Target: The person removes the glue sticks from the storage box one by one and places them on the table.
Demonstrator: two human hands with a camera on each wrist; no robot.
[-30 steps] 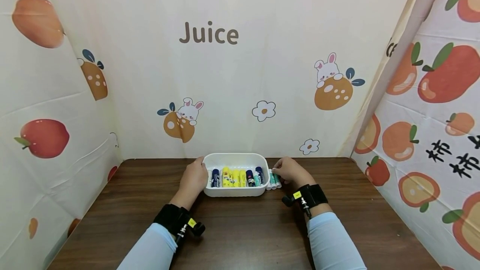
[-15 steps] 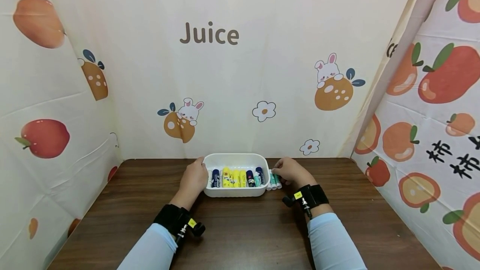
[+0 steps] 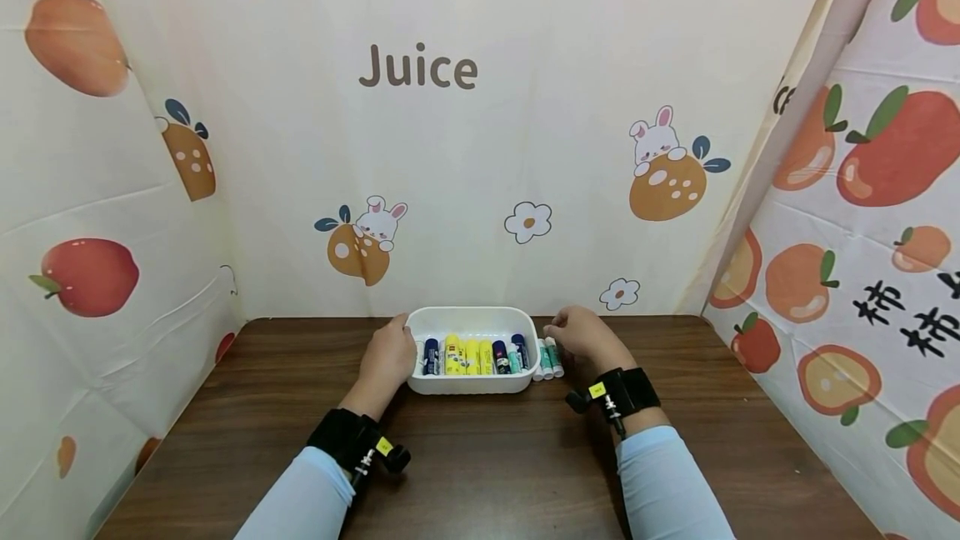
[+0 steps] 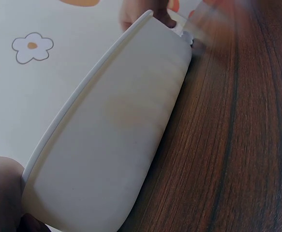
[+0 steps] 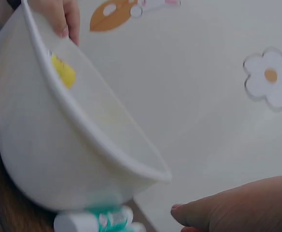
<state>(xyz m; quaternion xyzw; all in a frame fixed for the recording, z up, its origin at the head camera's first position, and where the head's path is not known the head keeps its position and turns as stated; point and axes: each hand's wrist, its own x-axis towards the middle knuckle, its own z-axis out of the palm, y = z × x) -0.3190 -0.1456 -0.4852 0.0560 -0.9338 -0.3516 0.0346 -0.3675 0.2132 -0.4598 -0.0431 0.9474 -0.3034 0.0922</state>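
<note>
A white plastic basket (image 3: pixel 468 385) stands at the back of the table, holding a row of yellow, navy and teal glue sticks (image 3: pixel 471 357). My left hand (image 3: pixel 387 357) grips the basket's left end; in the right wrist view its fingers (image 5: pixel 58 19) hook over the rim. Against the basket's right side lie several white-and-green glue sticks (image 3: pixel 548 359), partly visible low in the right wrist view. Just behind and above them is my right hand (image 3: pixel 588 338), holding nothing, with its thumb (image 5: pixel 194 212) apart from the sticks.
A brown wooden table (image 3: pixel 495 465) extends towards me. Behind it hangs a fruit-print cloth backdrop (image 3: pixel 465 148), close to the basket's back. Printed cloth also borders the left and right sides.
My right hand has lifted slightly off the white-and-green glue sticks and moved back, showing more of their tops. The left hand and the basket have stayed put.
</note>
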